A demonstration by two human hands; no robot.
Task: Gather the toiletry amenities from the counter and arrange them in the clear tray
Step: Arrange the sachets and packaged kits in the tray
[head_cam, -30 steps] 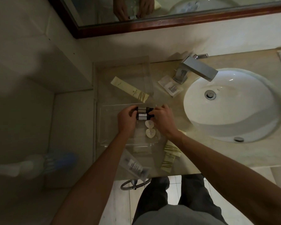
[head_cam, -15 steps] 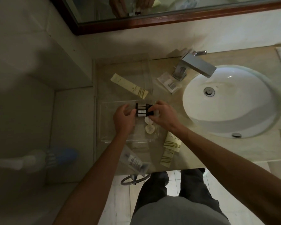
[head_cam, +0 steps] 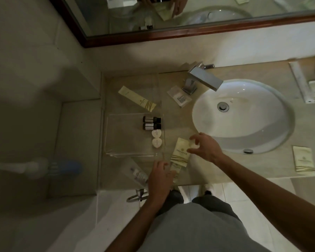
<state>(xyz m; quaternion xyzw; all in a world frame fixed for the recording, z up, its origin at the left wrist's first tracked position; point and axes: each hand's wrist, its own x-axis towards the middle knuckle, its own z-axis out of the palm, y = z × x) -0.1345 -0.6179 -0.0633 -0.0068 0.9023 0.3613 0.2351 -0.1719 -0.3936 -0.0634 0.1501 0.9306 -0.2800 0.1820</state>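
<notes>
Counter (head_cam: 178,122): hands (head_cam: 205,148) over cream packets (head_cam: 181,151).

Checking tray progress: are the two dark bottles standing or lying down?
Lying down: both dark bottles rest on their sides, side by side, inside the clear tray.

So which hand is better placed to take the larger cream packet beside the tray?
The right hand: its fingers already curl over the cream packet. The left hand rests lower, on the smaller packet.
</notes>
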